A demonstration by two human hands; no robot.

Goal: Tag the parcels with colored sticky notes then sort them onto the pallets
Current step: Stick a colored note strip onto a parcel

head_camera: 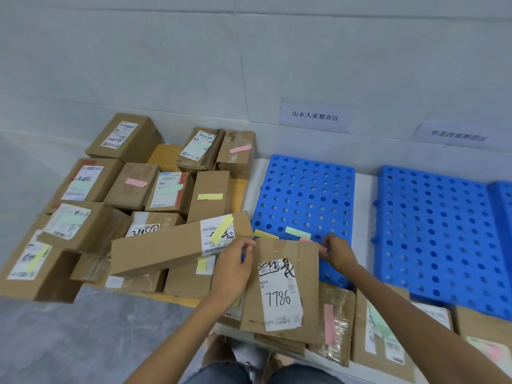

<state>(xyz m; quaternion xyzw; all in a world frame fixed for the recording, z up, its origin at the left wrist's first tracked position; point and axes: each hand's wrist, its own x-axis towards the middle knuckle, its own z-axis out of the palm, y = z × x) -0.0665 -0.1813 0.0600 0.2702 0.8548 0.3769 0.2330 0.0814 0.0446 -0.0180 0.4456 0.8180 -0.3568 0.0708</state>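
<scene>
The flat cardboard parcel [282, 289], its shipping label handwritten "7786", sits at lower centre of the frame, resting on other flat parcels below it. The left hand [232, 268] presses against the parcel's upper left edge, fingers curled around that corner; this steadies the parcel. The right hand [336, 252] is at the upper right corner, fingertips pinched on what looks like a pink sticky note [322, 248]; whether it is peeling or pressing cannot be told. Loose yellow, green and pink note strips [297, 232] lie just beyond the parcel on the near edge of the left blue pallet [307, 189], probably kept there for easy reach. Both that pallet and the right blue pallet [443, 231] carry no parcels. Already tagged cartons [138, 200] are heaped at centre left. The 7786 parcel shows no tag on its face; tagging appears to be the step in hand, sorting not yet begun.
</scene>
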